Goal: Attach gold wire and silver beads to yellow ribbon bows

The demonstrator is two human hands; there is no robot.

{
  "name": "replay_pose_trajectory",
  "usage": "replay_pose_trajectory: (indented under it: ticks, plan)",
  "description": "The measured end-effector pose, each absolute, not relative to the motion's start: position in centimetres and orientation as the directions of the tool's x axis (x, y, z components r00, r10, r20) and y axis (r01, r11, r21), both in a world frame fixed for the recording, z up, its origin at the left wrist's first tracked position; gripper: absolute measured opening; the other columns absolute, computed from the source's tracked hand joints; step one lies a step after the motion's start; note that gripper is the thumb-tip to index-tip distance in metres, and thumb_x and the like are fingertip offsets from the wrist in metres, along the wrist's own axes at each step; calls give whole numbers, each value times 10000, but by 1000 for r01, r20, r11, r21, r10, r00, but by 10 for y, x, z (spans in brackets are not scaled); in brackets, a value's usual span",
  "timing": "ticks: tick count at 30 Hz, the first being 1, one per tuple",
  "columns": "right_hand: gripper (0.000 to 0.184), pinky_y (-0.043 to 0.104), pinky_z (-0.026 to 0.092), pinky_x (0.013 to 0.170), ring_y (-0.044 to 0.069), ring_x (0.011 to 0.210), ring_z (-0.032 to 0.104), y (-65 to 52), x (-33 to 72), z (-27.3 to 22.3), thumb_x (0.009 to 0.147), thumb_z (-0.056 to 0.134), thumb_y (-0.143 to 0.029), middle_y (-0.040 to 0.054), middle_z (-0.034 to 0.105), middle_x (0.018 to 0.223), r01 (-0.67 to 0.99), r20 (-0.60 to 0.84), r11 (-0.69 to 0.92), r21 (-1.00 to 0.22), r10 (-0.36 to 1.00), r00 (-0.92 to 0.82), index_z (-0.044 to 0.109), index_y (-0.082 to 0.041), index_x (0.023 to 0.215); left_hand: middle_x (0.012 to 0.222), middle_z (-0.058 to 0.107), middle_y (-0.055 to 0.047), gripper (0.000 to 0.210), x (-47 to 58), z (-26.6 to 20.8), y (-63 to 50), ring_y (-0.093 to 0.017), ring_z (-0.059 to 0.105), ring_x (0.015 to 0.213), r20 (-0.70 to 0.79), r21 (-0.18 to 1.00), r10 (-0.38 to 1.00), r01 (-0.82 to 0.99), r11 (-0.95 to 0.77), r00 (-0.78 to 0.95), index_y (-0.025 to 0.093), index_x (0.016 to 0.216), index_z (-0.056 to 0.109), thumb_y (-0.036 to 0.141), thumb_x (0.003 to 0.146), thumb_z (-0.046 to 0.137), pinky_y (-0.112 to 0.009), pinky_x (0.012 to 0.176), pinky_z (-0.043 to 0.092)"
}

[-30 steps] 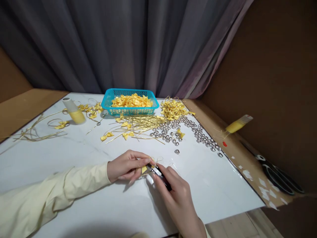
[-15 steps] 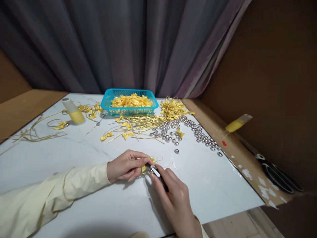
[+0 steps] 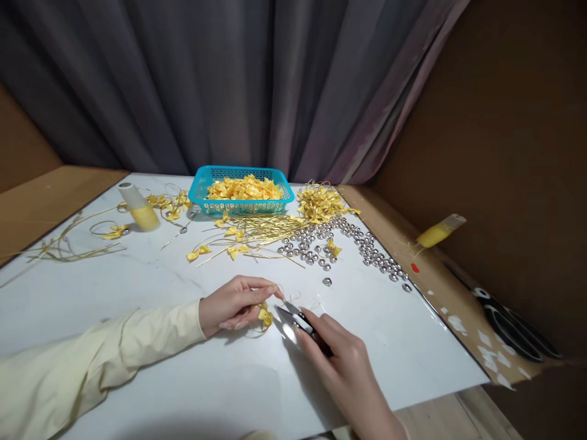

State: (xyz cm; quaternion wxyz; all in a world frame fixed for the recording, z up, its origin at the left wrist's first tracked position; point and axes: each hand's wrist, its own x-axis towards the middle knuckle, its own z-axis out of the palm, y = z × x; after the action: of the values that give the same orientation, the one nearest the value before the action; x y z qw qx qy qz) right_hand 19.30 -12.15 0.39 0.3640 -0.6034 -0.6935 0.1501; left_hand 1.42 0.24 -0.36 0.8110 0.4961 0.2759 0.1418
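Above the white board, my left hand (image 3: 239, 304) is closed, pinching a looped gold cord with a yellow ribbon bow (image 3: 265, 315) on it. The bow hangs below the fingertips, and part of the cord is hidden by the fingers. Just to the right, my right hand (image 3: 337, 357) is wrapped round small black thread snips (image 3: 306, 324). Their blades are apart and point toward the left fingertips, close to a thin end of cord. A few short cord scraps (image 3: 296, 296) lie on the board behind the snips.
A blue basket (image 3: 197, 198) of yellow bows stands at the back. Near it lie gold cords (image 3: 270, 227), a pile of finished bows (image 3: 321, 201) and many silver beads (image 3: 316, 235). Yellow-thread spools (image 3: 144, 215) stand left and lean right. Large scissors (image 3: 513, 333) rest on the right cardboard.
My right hand has drawn the snips back to the right, away from my left fingers, and the blades have spread. The bow now shows below my left fingertips.
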Motion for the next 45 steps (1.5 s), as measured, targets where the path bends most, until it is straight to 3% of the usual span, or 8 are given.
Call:
replay_pose_trajectory:
  ticks: [5, 12, 15, 19, 23, 31, 39, 45]
  plan:
    - [334, 249, 475, 563, 169, 646, 638, -130, 250, 2, 925, 451, -353, 45, 642, 735, 838, 113, 102, -536, 992, -49, 638, -151, 1116, 259, 319, 120, 362, 13, -7, 5, -14, 114, 237, -273, 878, 527, -16, 479, 805, 135, 864, 626, 483, 763, 641, -168, 310, 64]
    - [459, 406, 502, 680, 289, 850, 615, -123, 273, -13, 890, 442, -498, 139, 660, 906, 948, 434, 99, -304, 900, 45, 658, -143, 1084, 246, 307, 128, 385, 13, -6, 5, -14, 93, 255, -261, 852, 568, -89, 516, 781, 141, 826, 619, 501, 710, 691, -167, 330, 93]
    - [350, 411, 497, 777, 275, 939, 599, -119, 241, -7, 879, 504, -431, 138, 646, 1026, 879, 467, 152, -452, 880, 88, 667, -162, 1031, 251, 315, 127, 385, 13, -7, 4, -12, 93, 259, -232, 851, 563, -115, 513, 793, 144, 818, 620, 506, 710, 692, -172, 343, 96]
    - [269, 263, 520, 666, 171, 750, 634, -114, 186, 0, 825, 618, -346, 57, 688, 894, 573, 205, 141, -807, 977, 49, 650, -179, 1033, 258, 324, 117, 394, 12, -3, 0, -9, 116, 253, -188, 868, 525, -110, 484, 830, 144, 770, 622, 526, 702, 689, -186, 350, 88]
    - [160, 224, 492, 576, 134, 616, 608, -109, 159, 1, 833, 595, -259, 17, 687, 728, 380, 78, 53, -924, 996, 51, 684, -177, 938, 268, 349, 92, 419, 11, 0, -3, -15, 166, 250, -182, 907, 465, -35, 420, 866, 129, 699, 627, 546, 717, 662, -204, 347, 101]
    - [123, 195, 484, 583, 109, 625, 597, -108, 172, 4, 813, 576, -134, 24, 687, 786, 485, 376, 246, -839, 907, 190, 669, -166, 886, 531, 644, -20, 656, 13, 1, -2, -55, 324, 350, -151, 921, 532, -76, 381, 833, 135, 1298, 420, 495, 783, 610, -192, 380, 170]
    - [190, 202, 498, 620, 125, 739, 607, -108, 172, 4, 821, 551, -79, 41, 670, 831, 473, 454, 340, -813, 879, 148, 672, -178, 929, 817, 645, -40, 395, 13, -5, -10, -150, 571, 744, -15, 996, 660, -44, 73, 751, 153, 1106, 574, 363, 778, 644, -231, 647, 422]
    - [166, 218, 532, 586, 125, 664, 627, -106, 172, 6, 815, 583, -132, 46, 656, 822, 342, 348, 274, -899, 921, 176, 680, -188, 937, 744, 677, -58, 282, 15, 1, -15, -152, 577, 683, -12, 986, 615, 112, -125, 788, 113, 843, 704, 330, 860, 524, -237, 650, 435]
